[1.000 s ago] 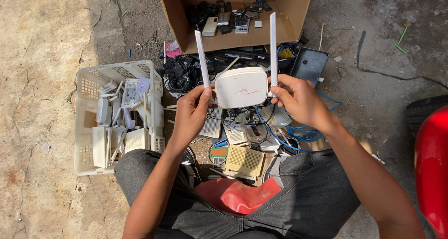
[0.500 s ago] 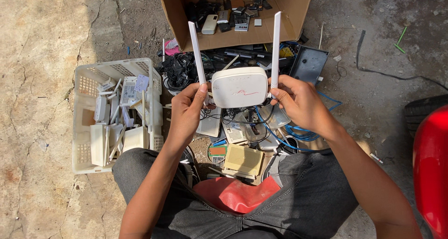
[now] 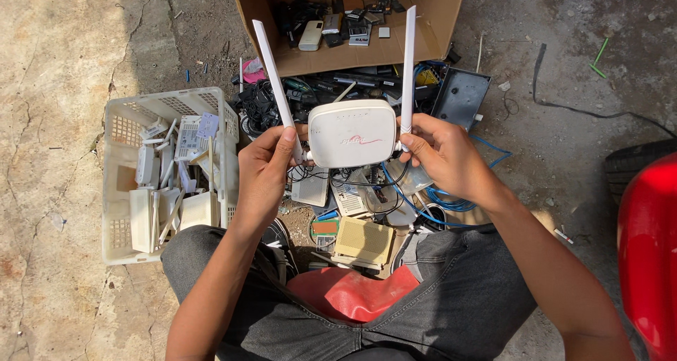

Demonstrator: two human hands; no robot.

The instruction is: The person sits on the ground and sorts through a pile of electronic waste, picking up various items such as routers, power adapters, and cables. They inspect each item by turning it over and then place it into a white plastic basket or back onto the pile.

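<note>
**Two hands raising a white router over a heap of scrap electronics**

At far left, a white slotted plastic basket (image 3: 118,185) is sitting on the cracked concrete ground (image 3: 49,86), packed with pale casings and loose aerials. Beside it, the person's left hand (image 3: 264,174) is closing its grip on the left edge of a white rounded plastic router (image 3: 351,132), fingers wrapped near the base of the left antenna (image 3: 275,79). The router is hanging in mid-air between both hands, above a tangle of black and blue cables (image 3: 430,199) and beige circuit housings, in front of an open brown cardboard box (image 3: 444,15) of dark gadgets. Its shell is looking clean and unbroken, with a row of small indicator dots, both aerials standing upright and splaying slightly. The right hand (image 3: 441,156) is clamping the right edge beside the right antenna (image 3: 407,65). The slim aerials are looking like the weak point: pressure at their hinges could snap them, and a slipping hold would be dropping the unit onto the pile below. A red rounded object (image 3: 649,255) is edging in at far right.
</note>
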